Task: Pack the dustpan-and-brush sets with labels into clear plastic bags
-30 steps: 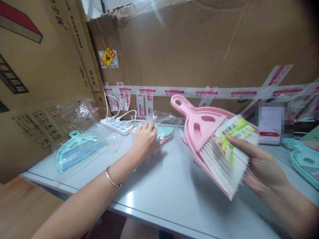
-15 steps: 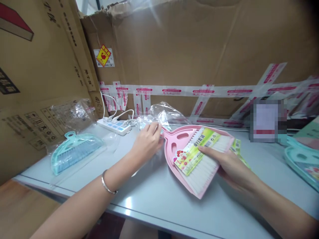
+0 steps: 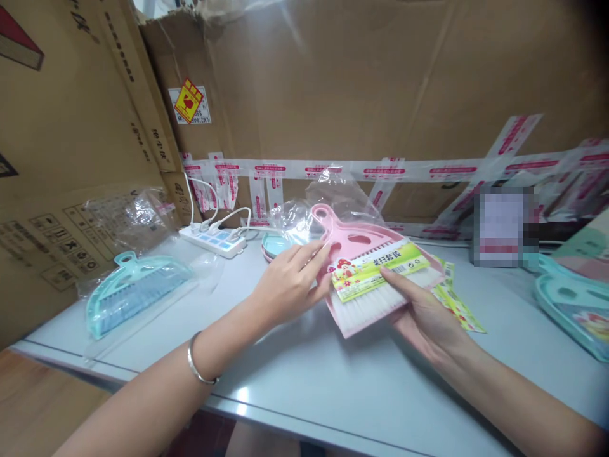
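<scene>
A pink dustpan [image 3: 379,232] with a white-bristled brush [image 3: 364,310] nested in it is held tilted above the table. A yellow-green header card [image 3: 367,277] with a mushroom picture lies across the brush. My right hand [image 3: 421,311] grips the right side, its thumb on the card and its other fingers underneath. Closed on the dustpan's left edge, beside the handle holes, is my left hand [image 3: 297,279]; its thumb is partly hidden. Clear plastic wrap [image 3: 345,193] stands crumpled behind the handle. Loose printed cards [image 3: 459,308] lie to the right, partly covered by the dustpan.
At the left, a teal dustpan set [image 3: 137,289] lies in clear plastic. A white power strip [image 3: 212,241] with plugged cables sits behind. Further teal dustpans [image 3: 573,308] are at the right edge. Cardboard boxes [image 3: 333,82] wall off the table's [image 3: 285,381] back and left.
The pink dustpan has turned so its handle points up and away. My left hand has shifted from the handle to the pan's left edge. A teal and pink piece now shows behind it.
</scene>
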A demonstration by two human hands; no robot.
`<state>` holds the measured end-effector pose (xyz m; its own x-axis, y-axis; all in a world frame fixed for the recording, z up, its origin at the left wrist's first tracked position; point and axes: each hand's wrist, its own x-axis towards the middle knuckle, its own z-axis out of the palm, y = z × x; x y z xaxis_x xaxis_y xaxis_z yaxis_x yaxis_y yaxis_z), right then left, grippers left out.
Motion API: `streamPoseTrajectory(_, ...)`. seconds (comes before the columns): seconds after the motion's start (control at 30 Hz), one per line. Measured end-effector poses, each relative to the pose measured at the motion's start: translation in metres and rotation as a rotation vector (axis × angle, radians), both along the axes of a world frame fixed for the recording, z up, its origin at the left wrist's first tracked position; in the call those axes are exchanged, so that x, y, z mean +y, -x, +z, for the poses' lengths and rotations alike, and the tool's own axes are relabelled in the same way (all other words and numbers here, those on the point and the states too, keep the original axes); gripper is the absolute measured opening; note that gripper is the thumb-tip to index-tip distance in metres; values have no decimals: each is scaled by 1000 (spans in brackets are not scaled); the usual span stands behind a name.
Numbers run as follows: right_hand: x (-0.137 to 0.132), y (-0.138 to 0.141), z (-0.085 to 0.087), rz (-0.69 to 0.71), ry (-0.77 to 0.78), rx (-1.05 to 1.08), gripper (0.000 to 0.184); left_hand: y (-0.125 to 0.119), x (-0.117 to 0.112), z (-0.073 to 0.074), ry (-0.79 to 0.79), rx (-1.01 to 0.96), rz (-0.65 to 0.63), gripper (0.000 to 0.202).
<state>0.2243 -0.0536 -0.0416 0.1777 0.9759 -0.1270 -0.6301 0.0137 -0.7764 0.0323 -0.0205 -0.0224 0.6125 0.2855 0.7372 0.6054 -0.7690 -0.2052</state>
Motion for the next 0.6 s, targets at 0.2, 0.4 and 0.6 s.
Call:
streamPoseTrajectory(0.2, -8, 9, -1, 150, 20, -81, 59, -3, -5, -2, 84, 77, -36, 33)
streamPoseTrajectory(0.4, -3, 7, -1, 34, -4, 29, 59, 8, -3, 5, 124, -262, -126, 38)
streamPoseTrajectory(0.6, -3, 6, 0, 0, -31, 19, 62, 8, 9, 8, 1073, -1197, -127, 43)
